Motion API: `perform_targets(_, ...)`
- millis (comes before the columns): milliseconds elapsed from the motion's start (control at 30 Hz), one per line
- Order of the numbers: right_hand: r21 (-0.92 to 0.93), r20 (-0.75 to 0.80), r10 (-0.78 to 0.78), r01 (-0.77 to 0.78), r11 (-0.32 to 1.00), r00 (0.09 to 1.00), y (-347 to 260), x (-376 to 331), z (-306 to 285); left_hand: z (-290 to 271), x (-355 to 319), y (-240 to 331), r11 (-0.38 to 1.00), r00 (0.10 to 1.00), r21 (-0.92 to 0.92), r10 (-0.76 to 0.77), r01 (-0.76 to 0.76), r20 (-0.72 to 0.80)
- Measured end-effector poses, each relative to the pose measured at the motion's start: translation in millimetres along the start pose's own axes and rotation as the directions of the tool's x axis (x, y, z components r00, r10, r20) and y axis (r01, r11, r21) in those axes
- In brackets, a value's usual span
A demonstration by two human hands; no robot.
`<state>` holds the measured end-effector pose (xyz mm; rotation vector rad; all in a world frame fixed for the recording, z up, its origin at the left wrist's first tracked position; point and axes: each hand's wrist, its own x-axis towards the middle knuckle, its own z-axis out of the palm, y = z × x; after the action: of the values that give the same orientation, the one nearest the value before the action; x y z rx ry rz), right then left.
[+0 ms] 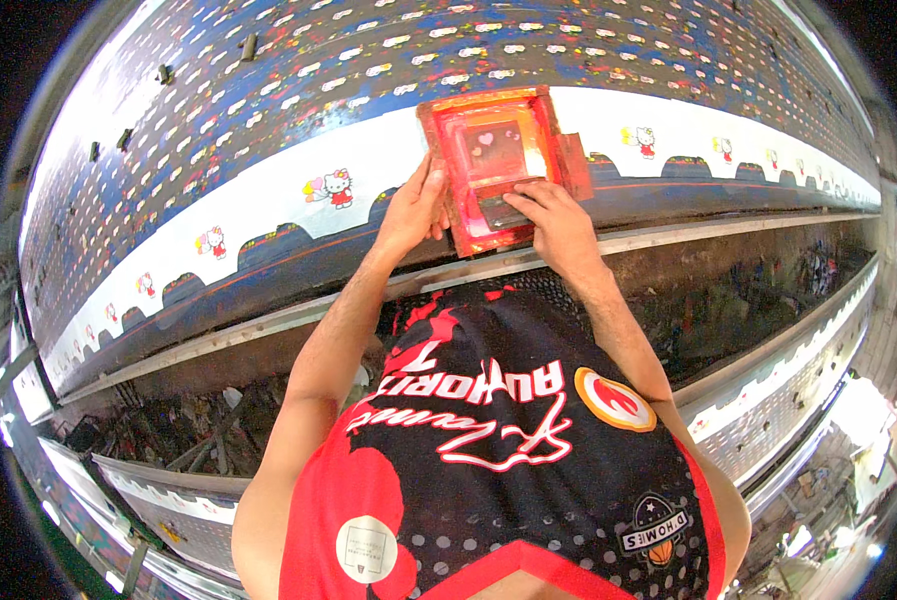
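My left hand [414, 214] grips the edge of the red frame [436, 140], which lies between my hands over a white strip [383, 150]. My right hand [562, 228] has fingers on the dark block [500, 210] inside; whether they grip, I cannot tell.

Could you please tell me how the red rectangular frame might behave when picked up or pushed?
The red frame is probably stiff, as its rim looks thick and straight-sided. It may be slippery inside, given the glossy red smears there. Being flat and rectangular, it seems more apt to slide than roll if pushed.
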<state>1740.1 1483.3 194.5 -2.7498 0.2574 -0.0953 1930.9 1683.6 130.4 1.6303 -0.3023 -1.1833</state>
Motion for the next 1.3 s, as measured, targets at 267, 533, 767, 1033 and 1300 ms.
perform_targets(267,0.089,-0.006,0.028,-0.027,0.996,1.0,38.9,-12.7,-27.9,44.1,0.7,20.3,0.989,0.988,-0.04,0.138,-0.141,-0.074)
perform_targets(533,0.036,-0.063,0.023,-0.021,0.999,0.998,178.5,-56.2,-84.8,184.5,70.4,38.0,0.98,0.985,-0.099,0.174,-0.173,-0.002)
perform_targets(767,0.021,-0.079,-0.003,0.005,1.0,0.997,248.3,-80.1,-105.2,251.2,100.9,61.5,0.993,0.995,-0.068,0.102,-0.101,0.021)
perform_targets(1033,0.055,-0.042,0.005,-0.002,0.998,0.999,250.6,-80.2,-103.5,252.1,102.9,58.3,0.992,0.994,-0.066,0.109,-0.111,-0.031)
perform_targets(1300,0.033,-0.04,-0.005,0.006,0.999,0.999,248.8,-83.1,-102.0,259.1,97.7,66.0,0.995,0.993,-0.015,0.102,-0.103,-0.063)
